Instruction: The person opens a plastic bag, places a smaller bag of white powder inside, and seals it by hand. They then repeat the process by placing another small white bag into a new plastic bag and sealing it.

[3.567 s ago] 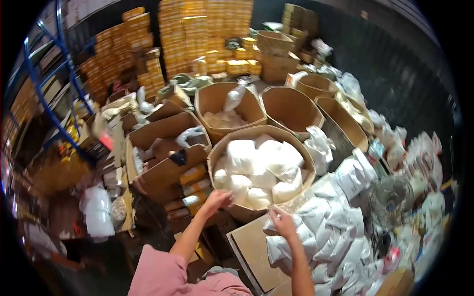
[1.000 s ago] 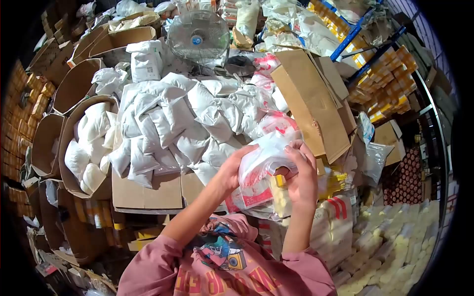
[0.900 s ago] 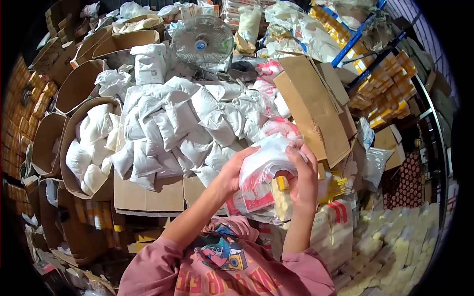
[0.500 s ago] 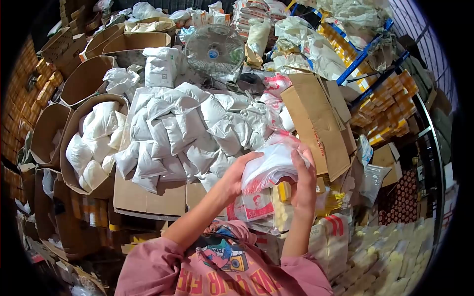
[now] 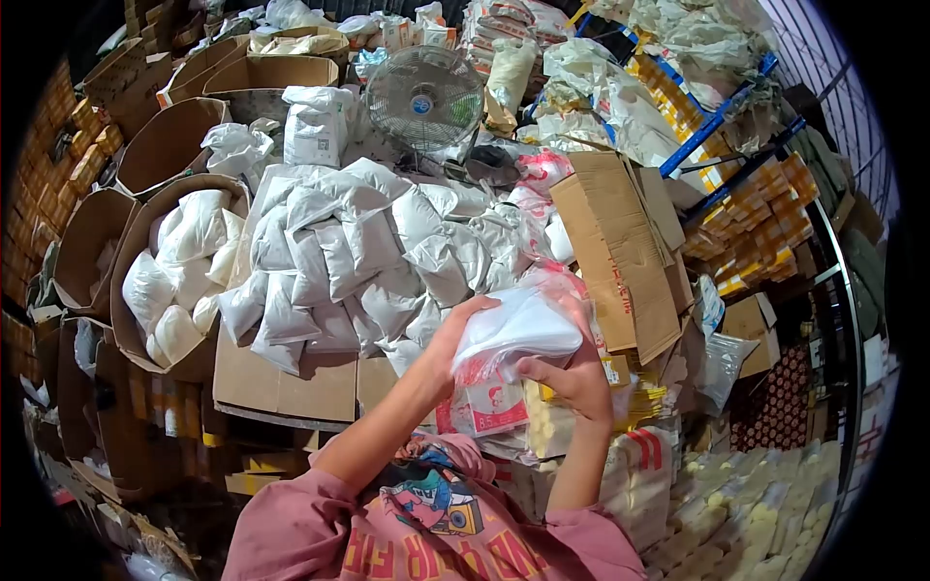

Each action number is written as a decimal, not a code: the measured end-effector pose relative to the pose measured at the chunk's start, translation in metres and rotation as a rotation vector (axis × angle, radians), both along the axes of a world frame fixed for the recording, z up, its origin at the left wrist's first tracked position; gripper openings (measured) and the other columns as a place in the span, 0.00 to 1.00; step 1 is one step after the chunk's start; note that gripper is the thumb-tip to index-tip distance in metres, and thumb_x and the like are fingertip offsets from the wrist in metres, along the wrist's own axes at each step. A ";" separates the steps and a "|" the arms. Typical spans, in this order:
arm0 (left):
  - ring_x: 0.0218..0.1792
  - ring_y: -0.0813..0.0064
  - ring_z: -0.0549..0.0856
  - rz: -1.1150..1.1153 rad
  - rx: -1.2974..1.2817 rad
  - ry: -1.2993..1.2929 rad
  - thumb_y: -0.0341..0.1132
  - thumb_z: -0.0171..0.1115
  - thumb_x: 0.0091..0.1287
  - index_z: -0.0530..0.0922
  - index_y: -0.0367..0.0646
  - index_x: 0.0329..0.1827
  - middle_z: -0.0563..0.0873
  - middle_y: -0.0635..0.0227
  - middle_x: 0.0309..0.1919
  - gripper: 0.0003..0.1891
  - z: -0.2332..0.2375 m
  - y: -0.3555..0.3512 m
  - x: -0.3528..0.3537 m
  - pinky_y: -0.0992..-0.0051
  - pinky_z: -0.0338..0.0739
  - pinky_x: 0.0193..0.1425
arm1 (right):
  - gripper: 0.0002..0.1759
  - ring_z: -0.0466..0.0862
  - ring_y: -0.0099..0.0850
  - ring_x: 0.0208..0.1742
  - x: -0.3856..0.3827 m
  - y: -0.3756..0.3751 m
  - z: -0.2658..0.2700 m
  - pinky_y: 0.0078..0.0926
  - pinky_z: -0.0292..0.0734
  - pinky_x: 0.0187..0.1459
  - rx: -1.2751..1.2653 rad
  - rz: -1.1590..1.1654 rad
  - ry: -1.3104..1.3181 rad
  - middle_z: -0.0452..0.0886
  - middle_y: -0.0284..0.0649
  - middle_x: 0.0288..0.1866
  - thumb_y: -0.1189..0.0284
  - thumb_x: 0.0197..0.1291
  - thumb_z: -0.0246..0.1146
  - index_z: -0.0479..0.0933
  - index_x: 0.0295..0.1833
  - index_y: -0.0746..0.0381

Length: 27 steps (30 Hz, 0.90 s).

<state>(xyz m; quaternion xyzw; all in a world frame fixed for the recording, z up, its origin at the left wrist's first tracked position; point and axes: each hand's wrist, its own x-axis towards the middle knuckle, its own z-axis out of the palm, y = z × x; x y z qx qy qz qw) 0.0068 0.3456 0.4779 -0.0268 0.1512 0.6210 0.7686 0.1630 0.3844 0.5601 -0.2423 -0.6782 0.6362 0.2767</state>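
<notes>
Between my hands is a white packet (image 5: 518, 324) in thin clear plastic with red print. My left hand (image 5: 463, 334) is closed around its left side. My right hand (image 5: 576, 382) grips the right side, its thumb across the near lower edge and its other fingers mostly hidden behind. Just below lies a flat plastic bag with red print (image 5: 499, 402), next to pale yellowish packed pieces (image 5: 550, 421). Beyond my left hand, many white pillow-shaped packets (image 5: 358, 242) are heaped on a cardboard-covered table (image 5: 286, 382).
A fan (image 5: 424, 97) stands behind the heap. Open cardboard boxes (image 5: 121, 281) line the left, one holding white bags (image 5: 189, 242). A folded brown carton (image 5: 615, 252) leans at the right, before a blue metal rack (image 5: 717, 126). Clear packs of pale pieces (image 5: 746, 504) lie lower right.
The packet has moved slightly left and down and now lies flatter. My right thumb has swung from pointing upward to lying across the packet's near edge.
</notes>
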 end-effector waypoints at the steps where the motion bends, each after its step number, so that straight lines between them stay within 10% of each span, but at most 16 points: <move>1: 0.37 0.60 0.87 0.002 0.000 0.025 0.41 0.55 0.65 0.72 0.31 0.56 0.84 0.52 0.42 0.23 0.001 -0.003 -0.001 0.66 0.85 0.38 | 0.41 0.75 0.27 0.57 0.001 -0.001 0.001 0.24 0.76 0.51 0.015 0.029 0.000 0.72 0.38 0.58 0.81 0.52 0.71 0.58 0.70 0.62; 6: 0.27 0.68 0.86 0.040 -0.081 0.074 0.42 0.55 0.66 0.75 0.32 0.52 0.85 0.58 0.35 0.21 0.003 -0.007 0.004 0.70 0.83 0.25 | 0.35 0.77 0.26 0.55 0.002 -0.001 -0.010 0.24 0.77 0.51 0.064 -0.121 -0.069 0.76 0.37 0.57 0.89 0.51 0.62 0.65 0.67 0.62; 14: 0.41 0.70 0.88 -0.031 0.059 0.025 0.35 0.49 0.74 0.75 0.33 0.57 0.86 0.58 0.44 0.16 -0.073 -0.012 0.013 0.72 0.85 0.48 | 0.21 0.81 0.40 0.43 0.004 -0.006 -0.009 0.32 0.76 0.45 0.671 -0.296 -0.507 0.78 0.49 0.44 0.88 0.46 0.62 0.79 0.48 0.64; 17: 0.36 0.67 0.89 -0.020 -0.006 0.069 0.34 0.53 0.71 0.73 0.32 0.59 0.87 0.56 0.42 0.18 -0.097 -0.011 0.026 0.66 0.87 0.40 | 0.19 0.80 0.46 0.40 0.010 0.001 -0.023 0.34 0.75 0.44 0.793 -0.225 -0.427 0.77 0.48 0.40 0.88 0.44 0.62 0.79 0.46 0.65; 21: 0.37 0.68 0.88 -0.147 -0.136 0.137 0.46 0.55 0.73 0.74 0.36 0.59 0.87 0.58 0.43 0.22 -0.106 -0.017 0.031 0.67 0.86 0.40 | 0.11 0.80 0.45 0.38 0.027 0.011 -0.059 0.31 0.73 0.39 0.696 -0.242 -0.280 0.78 0.47 0.38 0.82 0.50 0.59 0.78 0.42 0.67; 22: 0.38 0.67 0.88 -0.174 -0.149 0.235 0.51 0.55 0.73 0.74 0.37 0.60 0.87 0.58 0.44 0.25 -0.104 -0.022 0.028 0.66 0.86 0.42 | 0.09 0.79 0.30 0.38 0.031 0.010 -0.058 0.21 0.71 0.39 0.643 -0.283 -0.270 0.76 0.39 0.35 0.84 0.48 0.58 0.76 0.38 0.69; 23: 0.44 0.64 0.87 -0.190 -0.106 0.123 0.53 0.54 0.72 0.72 0.36 0.63 0.85 0.55 0.49 0.28 -0.105 -0.025 0.029 0.63 0.84 0.50 | 0.08 0.78 0.32 0.37 0.035 0.004 -0.050 0.21 0.71 0.39 0.091 -0.473 -0.362 0.75 0.41 0.34 0.84 0.49 0.56 0.76 0.37 0.69; 24: 0.47 0.63 0.86 -0.183 -0.117 0.140 0.54 0.54 0.72 0.71 0.36 0.64 0.84 0.55 0.51 0.30 -0.105 -0.030 0.031 0.62 0.82 0.54 | 0.07 0.77 0.33 0.35 0.045 0.010 -0.059 0.23 0.71 0.39 0.618 -0.393 -0.473 0.75 0.43 0.31 0.84 0.50 0.54 0.75 0.35 0.69; 27: 0.49 0.64 0.85 -0.157 -0.120 0.042 0.59 0.52 0.70 0.69 0.38 0.67 0.82 0.55 0.56 0.34 -0.107 -0.040 0.036 0.61 0.81 0.54 | 0.06 0.79 0.34 0.34 0.078 0.023 -0.086 0.27 0.73 0.41 0.675 -0.509 -0.349 0.77 0.43 0.30 0.86 0.48 0.52 0.74 0.32 0.69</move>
